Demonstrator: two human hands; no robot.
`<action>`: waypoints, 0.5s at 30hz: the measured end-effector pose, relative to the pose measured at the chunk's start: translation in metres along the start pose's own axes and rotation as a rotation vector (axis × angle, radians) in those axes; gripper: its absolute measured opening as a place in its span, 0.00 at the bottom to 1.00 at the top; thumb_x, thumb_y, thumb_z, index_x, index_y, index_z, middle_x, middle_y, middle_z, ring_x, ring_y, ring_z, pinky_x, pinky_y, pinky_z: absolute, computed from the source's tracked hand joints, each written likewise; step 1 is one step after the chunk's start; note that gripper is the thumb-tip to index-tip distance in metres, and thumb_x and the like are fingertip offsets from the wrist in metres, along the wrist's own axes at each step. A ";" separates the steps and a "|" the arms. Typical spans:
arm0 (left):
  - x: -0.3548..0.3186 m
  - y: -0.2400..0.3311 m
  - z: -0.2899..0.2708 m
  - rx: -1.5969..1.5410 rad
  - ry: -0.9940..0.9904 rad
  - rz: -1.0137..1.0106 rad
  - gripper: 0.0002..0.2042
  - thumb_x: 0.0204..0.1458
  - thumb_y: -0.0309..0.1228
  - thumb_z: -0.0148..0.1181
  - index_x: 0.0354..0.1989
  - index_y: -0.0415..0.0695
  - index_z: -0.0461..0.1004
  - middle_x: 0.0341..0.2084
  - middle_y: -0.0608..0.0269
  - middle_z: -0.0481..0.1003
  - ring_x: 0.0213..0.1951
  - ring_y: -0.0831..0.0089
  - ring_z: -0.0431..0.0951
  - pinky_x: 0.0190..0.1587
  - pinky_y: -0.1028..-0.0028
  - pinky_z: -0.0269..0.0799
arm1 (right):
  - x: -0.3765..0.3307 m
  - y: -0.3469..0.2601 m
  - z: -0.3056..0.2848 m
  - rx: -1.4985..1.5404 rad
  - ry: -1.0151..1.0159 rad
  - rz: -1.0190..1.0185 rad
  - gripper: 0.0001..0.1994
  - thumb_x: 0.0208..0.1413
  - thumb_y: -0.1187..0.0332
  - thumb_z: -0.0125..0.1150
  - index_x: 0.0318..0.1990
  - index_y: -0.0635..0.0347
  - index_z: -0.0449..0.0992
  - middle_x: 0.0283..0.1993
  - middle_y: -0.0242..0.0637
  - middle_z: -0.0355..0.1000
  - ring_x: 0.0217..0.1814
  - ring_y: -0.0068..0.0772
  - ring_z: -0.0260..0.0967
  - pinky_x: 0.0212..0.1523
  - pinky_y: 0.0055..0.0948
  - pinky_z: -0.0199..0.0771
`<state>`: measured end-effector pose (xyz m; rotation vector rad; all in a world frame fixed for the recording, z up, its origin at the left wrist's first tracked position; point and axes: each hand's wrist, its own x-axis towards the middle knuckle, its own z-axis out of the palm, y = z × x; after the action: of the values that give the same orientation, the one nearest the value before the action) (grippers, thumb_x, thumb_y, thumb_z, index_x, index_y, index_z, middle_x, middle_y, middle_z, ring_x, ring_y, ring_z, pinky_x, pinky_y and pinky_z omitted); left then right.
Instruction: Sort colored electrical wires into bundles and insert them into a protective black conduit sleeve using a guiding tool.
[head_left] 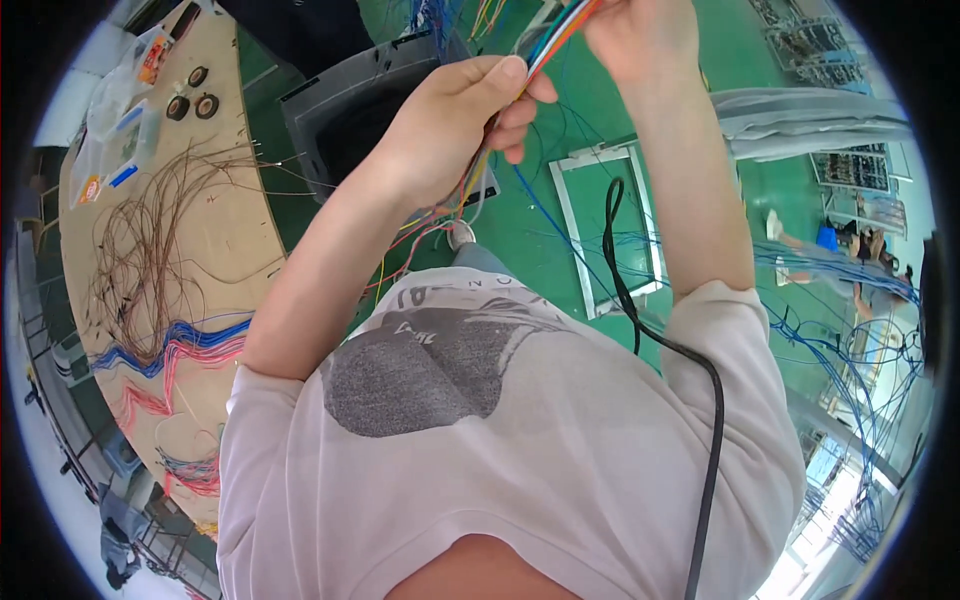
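At top centre, above green floor (550,282), bundle of coloured wires (556,42) is pinched between thumb and curled fingers of left hand (465,115). Right hand (645,38) is cut off by upper edge, beside same bundle; its grip cannot be told. On wooden table (235,222) at left, brown wires (152,342), blue wires (200,332) and pink wires (205,350) are spread.

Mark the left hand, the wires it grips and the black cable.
Left hand (458,112): head view, on the back of the hand.
Wires (556,43): head view, on the exposed stretch just beyond the left thumb.
Black cable (717,402): head view, on its lower stretch.
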<state>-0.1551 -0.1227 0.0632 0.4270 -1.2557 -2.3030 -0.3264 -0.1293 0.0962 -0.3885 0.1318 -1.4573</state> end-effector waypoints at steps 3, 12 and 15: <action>-0.002 -0.004 -0.007 0.010 0.028 -0.079 0.13 0.54 0.35 0.40 0.28 0.37 0.65 0.13 0.74 0.55 0.16 0.84 0.51 0.18 0.84 0.49 | -0.002 0.045 0.040 -0.433 0.501 -0.302 0.12 0.55 0.60 0.41 0.23 0.54 0.57 0.14 0.26 0.48 0.15 0.23 0.47 0.26 0.29 0.59; 0.007 -0.018 -0.001 1.116 0.522 0.951 0.08 0.46 0.30 0.52 0.31 0.39 0.68 0.24 0.60 0.68 0.25 0.69 0.66 0.28 0.75 0.62 | 0.015 -0.008 0.035 -0.672 0.438 -0.185 0.14 0.55 0.62 0.36 0.19 0.53 0.56 0.09 0.24 0.43 0.09 0.18 0.35 0.10 0.19 0.33; -0.017 -0.033 0.030 1.059 -0.308 0.856 0.12 0.41 0.31 0.56 0.33 0.40 0.67 0.27 0.55 0.69 0.31 0.58 0.69 0.31 0.66 0.65 | 0.028 -0.042 0.015 -0.725 0.512 -0.166 0.13 0.54 0.64 0.34 0.19 0.54 0.55 0.10 0.24 0.43 0.09 0.18 0.36 0.09 0.20 0.34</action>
<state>-0.1635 -0.0770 0.0524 -0.1633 -2.1948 -0.8929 -0.3580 -0.1573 0.1284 -0.6088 1.0796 -1.6171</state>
